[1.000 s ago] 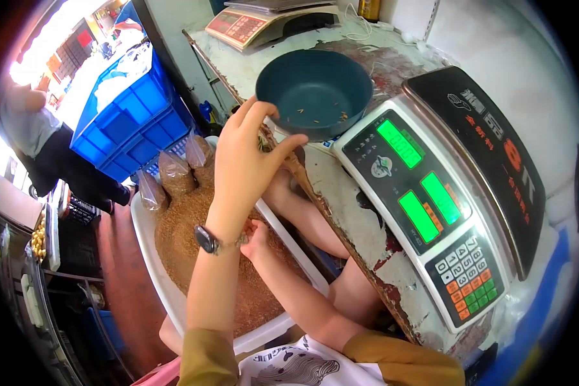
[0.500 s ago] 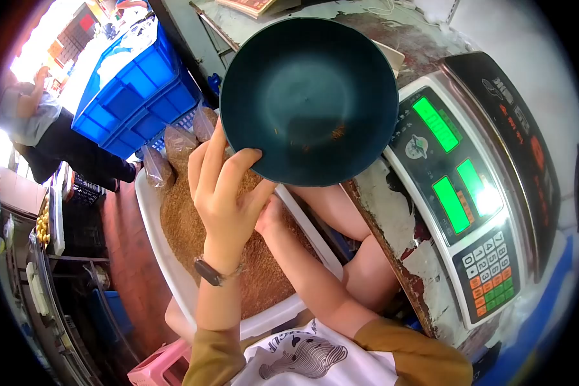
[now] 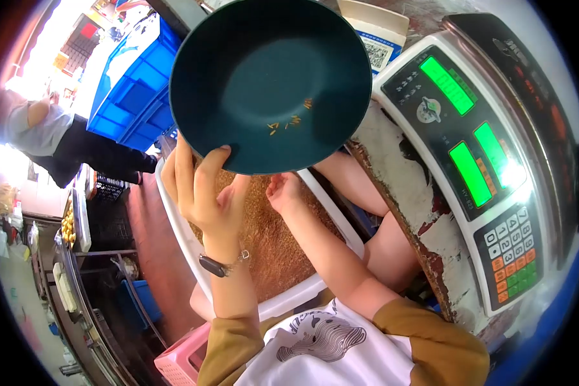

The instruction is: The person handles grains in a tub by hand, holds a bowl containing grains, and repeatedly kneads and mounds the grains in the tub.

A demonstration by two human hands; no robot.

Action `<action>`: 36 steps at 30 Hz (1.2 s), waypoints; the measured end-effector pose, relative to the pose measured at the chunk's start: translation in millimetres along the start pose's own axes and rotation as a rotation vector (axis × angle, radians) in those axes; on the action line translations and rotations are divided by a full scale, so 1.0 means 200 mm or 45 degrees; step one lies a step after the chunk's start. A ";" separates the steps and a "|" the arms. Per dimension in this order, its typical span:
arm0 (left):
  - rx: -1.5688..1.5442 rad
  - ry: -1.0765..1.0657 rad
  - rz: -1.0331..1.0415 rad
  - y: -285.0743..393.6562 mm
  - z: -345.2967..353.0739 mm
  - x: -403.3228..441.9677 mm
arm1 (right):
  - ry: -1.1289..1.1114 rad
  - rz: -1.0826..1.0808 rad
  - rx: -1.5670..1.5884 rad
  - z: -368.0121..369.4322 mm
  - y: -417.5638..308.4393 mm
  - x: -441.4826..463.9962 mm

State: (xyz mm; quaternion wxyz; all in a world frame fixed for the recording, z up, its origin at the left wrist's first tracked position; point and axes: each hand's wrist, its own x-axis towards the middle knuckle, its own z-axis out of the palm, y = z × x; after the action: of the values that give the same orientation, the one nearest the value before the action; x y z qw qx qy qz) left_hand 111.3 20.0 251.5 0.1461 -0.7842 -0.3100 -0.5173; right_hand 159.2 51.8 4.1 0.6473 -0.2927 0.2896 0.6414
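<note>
A dark green bowl (image 3: 257, 83) is up off the table at the top centre, with a few grains inside. My left hand (image 3: 202, 186), with a watch on its wrist, grips the near left rim, thumb below and fingers around the edge. My right hand (image 3: 284, 192) is just under the bowl's near rim, over a white tub (image 3: 352, 239) of brown grain (image 3: 276, 238). Its fingers are curled, and what they may hold is hidden. The lit scale (image 3: 429, 110) stands right of the bowl.
On the right, the worn table (image 3: 399, 174) has a chipped edge beside my legs. A box with a printed code (image 3: 379, 48) lies behind the bowl. Blue crates (image 3: 135, 96) and a standing person (image 3: 51, 135) are at the upper left. A pink stool (image 3: 183, 357) is below.
The bowl has risen off the table and moved left over the tub, now in my left hand. My right hand shows beneath it. The view has shifted, and the grains in the bowl lie differently.
</note>
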 end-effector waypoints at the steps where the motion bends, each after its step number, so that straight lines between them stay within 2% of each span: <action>1: 0.013 -0.013 0.026 -0.01 -0.01 0.00 | -0.023 0.009 -0.003 0.00 0.00 0.00; 10: 0.007 0.058 0.025 -0.04 -0.04 -0.04 | 0.037 0.008 -0.046 0.05 -0.02 -0.09; 19: 0.173 0.054 0.168 -0.04 -0.08 0.01 | 0.061 -0.011 -0.036 0.06 -0.02 -0.09; 26: 0.195 0.163 0.285 -0.05 -0.09 0.06 | 0.049 -0.043 -0.081 0.06 -0.02 -0.11; 32: 0.211 0.140 0.327 -0.05 -0.09 0.06 | 0.150 0.005 -0.086 0.06 -0.02 -0.05; 36: 0.186 0.126 0.293 -0.04 -0.08 0.05 | 0.122 -0.016 -0.115 0.05 -0.01 -0.05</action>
State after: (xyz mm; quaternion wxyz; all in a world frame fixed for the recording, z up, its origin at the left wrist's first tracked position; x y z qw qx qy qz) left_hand 97.0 21.1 267.0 0.2764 -0.7753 -0.2471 -0.5113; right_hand 161.7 52.8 19.6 0.6228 -0.3538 0.2890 0.6352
